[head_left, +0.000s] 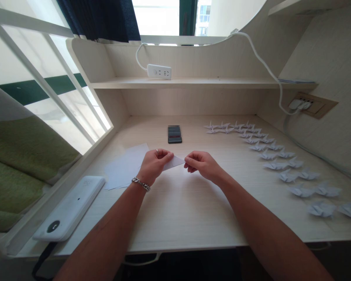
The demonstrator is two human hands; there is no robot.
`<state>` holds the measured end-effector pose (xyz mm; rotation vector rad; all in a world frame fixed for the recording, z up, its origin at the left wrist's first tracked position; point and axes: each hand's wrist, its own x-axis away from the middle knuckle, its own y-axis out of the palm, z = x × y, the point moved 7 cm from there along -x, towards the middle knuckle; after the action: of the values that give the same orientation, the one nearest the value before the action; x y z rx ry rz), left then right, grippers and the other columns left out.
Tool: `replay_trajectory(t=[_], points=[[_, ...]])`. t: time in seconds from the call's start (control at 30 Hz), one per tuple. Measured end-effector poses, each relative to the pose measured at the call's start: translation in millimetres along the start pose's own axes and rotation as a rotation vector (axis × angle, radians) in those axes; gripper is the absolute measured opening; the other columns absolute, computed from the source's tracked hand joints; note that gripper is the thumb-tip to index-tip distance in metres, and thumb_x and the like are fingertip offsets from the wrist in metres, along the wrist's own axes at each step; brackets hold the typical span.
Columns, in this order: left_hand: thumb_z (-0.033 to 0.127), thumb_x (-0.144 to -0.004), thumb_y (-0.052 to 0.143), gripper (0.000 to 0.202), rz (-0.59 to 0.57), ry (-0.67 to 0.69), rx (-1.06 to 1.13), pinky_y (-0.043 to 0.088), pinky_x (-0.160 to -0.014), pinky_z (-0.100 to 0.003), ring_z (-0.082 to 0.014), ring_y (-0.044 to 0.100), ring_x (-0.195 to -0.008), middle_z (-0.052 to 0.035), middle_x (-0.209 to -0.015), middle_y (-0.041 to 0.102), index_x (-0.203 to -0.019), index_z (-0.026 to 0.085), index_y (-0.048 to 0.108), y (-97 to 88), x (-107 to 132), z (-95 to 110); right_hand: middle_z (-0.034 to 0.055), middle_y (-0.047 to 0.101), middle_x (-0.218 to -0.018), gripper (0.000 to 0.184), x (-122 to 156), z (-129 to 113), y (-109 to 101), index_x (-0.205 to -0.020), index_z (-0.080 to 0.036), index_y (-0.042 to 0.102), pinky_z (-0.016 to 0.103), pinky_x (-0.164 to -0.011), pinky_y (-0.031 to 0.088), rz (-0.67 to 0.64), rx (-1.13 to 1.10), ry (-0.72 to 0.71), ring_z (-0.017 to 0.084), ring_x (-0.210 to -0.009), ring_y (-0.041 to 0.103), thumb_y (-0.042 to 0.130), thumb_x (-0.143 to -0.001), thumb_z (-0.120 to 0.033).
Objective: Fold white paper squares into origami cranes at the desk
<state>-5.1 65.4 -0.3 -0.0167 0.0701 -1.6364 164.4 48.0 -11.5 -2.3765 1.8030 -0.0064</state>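
Note:
A small folded piece of white paper (pixel 174 162) is held above the desk between my two hands. My left hand (pixel 155 163) grips its left side, thumb on top; a ring and a chain bracelet show on that hand and wrist. At the paper's pointed right tip, my right hand (pixel 199 161) pinches with thumb and forefinger. Part of the paper is hidden behind my left fingers. Just left of my left hand lie white paper sheets (pixel 124 166), overlapping. Several folded white paper cranes (pixel 257 147) stand in a double row along the right side.
A dark phone (pixel 174 134) lies beyond my hands. At the left edge rests a white device (pixel 71 207) with a black strap. A power strip (pixel 159 72) sits on the shelf (pixel 193 81), and a white cable (pixel 263 58) runs to the wall socket (pixel 312 104).

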Motion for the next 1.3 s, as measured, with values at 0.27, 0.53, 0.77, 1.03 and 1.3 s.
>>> replay_trajectory(t=[0.27,0.53,0.77,1.03,1.3], points=[[0.04,-0.063,0.076,0.028,-0.031,0.009,-0.066,0.036,-0.051,-0.024,-0.0102,0.049,-0.052,-0.0009,-0.06,0.063,-0.068,0.014,0.068,7.8,4.8,4.6,0.004,0.065,-0.069,0.021,-1.0,1.7,0.4,-0.073,-0.015,0.061,0.027,-0.058,0.049,-0.007,0.095,-0.023,0.013,-0.06,0.06,0.058,-0.082,-0.035],[0.039,-0.068,0.071,0.025,-0.159,0.086,-0.254,0.038,-0.054,-0.024,-0.0124,0.054,-0.058,-0.0019,-0.062,0.065,-0.066,0.014,0.069,27.5,8.6,2.7,0.0,0.059,-0.064,0.016,-2.2,1.7,10.5,-0.072,-0.016,0.061,0.025,-0.055,0.049,0.033,0.111,-0.038,0.013,-0.057,0.058,0.059,-0.077,-0.031],[0.038,-0.063,0.075,0.027,-0.095,0.012,-0.077,0.036,-0.054,-0.023,-0.01,0.05,-0.056,-0.0011,-0.062,0.062,-0.068,0.012,0.067,17.4,3.5,-1.3,-0.0003,0.06,-0.057,0.007,-3.7,2.9,5.9,-0.065,-0.016,0.06,0.024,-0.053,0.046,0.035,-0.026,0.022,0.012,-0.053,0.057,0.059,-0.071,-0.021],[0.038,-0.056,0.081,0.033,0.004,-0.033,0.082,0.037,-0.053,-0.024,-0.01,0.051,-0.054,-0.0011,-0.061,0.062,-0.068,0.012,0.066,-3.8,-4.0,-4.7,0.002,0.064,-0.059,0.005,1.0,-1.0,-4.6,-0.064,-0.015,0.062,0.025,-0.055,0.046,-0.016,-0.082,0.045,0.013,-0.054,0.058,0.059,-0.068,-0.018],[0.041,-0.06,0.079,0.033,0.029,0.004,0.016,0.037,-0.051,-0.024,-0.0092,0.049,-0.052,-0.0006,-0.06,0.062,-0.071,0.012,0.067,-1.2,-1.0,-0.6,0.0035,0.067,-0.071,0.015,-1.1,-0.1,-12.0,-0.074,-0.015,0.063,0.025,-0.054,0.047,0.087,-0.069,0.022,0.013,-0.058,0.059,0.063,-0.074,-0.03]])
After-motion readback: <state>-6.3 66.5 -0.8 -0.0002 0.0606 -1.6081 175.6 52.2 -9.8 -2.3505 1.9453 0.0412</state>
